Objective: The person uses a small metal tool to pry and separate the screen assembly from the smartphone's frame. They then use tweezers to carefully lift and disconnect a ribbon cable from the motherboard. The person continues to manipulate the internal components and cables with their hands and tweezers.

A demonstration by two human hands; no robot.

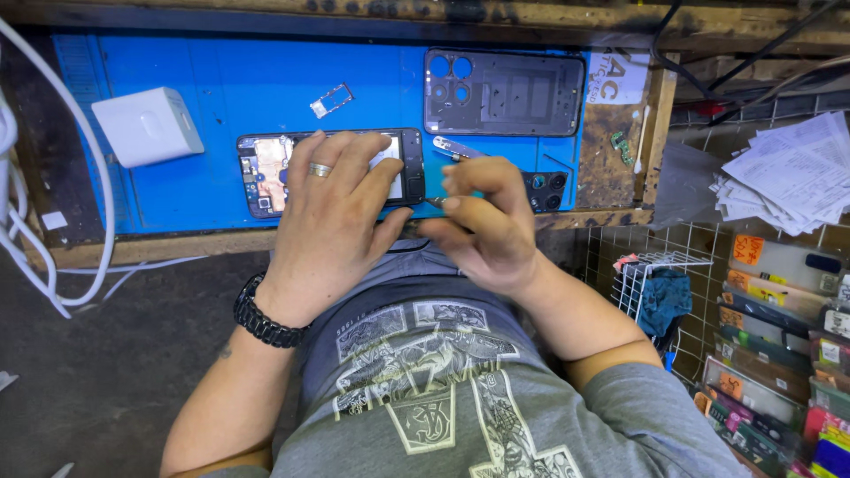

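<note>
left hand (332, 208) lies palm-down, fingers spread, pressing the opened phone (329, 173) flat on the blue mat (204, 88); phone's long axis runs left-right; right hand (482, 217) curled, seemingly pinching tweezers (453, 149) beside the phone's right end.

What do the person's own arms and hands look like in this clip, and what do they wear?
Both arms are bare below short grey T-shirt sleeves. The left hand wears a silver ring on one finger and a chunky black link bracelet at the wrist. The right hand wears nothing visible: no gloves, no cables.
</note>
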